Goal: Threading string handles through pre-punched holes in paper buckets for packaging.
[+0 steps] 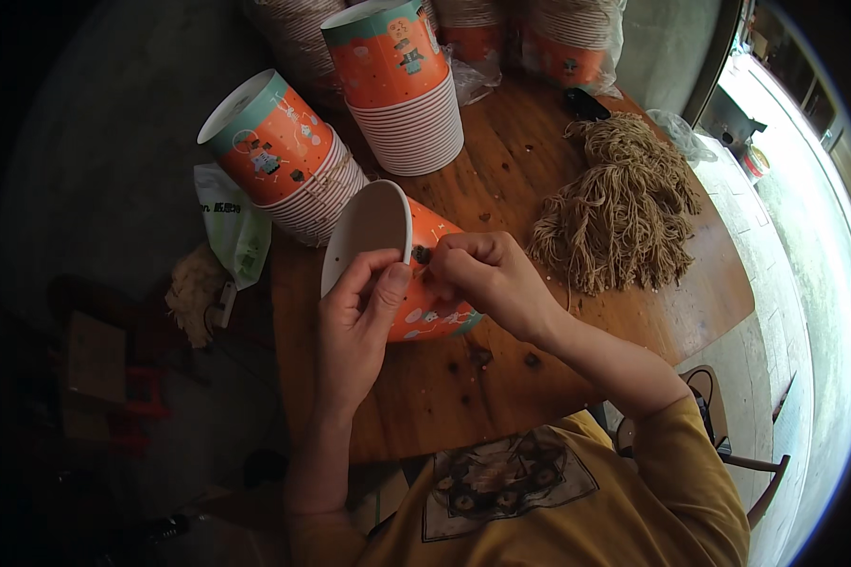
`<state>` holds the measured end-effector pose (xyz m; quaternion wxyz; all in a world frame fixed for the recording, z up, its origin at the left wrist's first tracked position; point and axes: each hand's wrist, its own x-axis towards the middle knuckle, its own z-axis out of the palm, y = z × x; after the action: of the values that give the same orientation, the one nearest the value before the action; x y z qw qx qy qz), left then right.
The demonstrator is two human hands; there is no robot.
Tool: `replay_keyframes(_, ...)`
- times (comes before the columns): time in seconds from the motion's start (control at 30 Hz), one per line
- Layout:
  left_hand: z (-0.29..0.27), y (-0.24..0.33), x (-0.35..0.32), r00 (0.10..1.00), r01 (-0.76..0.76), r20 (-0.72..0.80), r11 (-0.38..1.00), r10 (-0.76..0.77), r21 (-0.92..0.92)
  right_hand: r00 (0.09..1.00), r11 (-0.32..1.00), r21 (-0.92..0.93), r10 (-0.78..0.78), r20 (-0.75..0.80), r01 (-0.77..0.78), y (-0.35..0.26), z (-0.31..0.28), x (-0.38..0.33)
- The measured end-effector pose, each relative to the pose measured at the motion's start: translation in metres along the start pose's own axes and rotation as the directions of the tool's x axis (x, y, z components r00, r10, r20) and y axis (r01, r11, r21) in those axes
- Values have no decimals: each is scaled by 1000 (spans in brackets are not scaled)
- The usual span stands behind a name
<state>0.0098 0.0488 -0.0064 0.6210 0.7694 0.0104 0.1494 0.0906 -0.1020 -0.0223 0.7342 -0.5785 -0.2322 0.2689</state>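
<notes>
A large orange paper bucket [435, 224] with a white rim and cartoon print lies tilted on its side over the wooden table, its mouth facing left. My left hand [355, 317] grips its rim, with the thumb along the outer wall. Against the bucket's printed side my right hand [492, 281] is closed in a pinch beside a small dark spot. What lies between those fingertips is too small and hidden to name. To the right sits a pile of tan cords [624, 213].
Two stacks of nested buckets stand behind, one leaning at left [269, 151] and one upright [402, 104]. Bagged bucket stacks [572, 47] line the back. A white-green plastic bag [236, 227] hangs off the left edge of the table [397, 406]. A black object [586, 104] lies beyond the cords.
</notes>
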Motion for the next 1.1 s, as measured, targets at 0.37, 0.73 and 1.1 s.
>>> replay_keyframes(0.37, -2, -1, 0, 998, 65, 30, 997, -63, -53, 949, 883, -407, -298, -100, 234, 11, 7, -4)
replay_keyframes(0.73, 5, -12, 7, 972, 88, 227, 988, -57, -129, 988, 943, -306, -152, -38, 133, 12, 0, -10)
replay_keyframes(1.1, 10, -11, 8, 985, 65, 171, 982, -34, -177, 997, 989, 132, -69, 35, 63, 15, -1, -17)
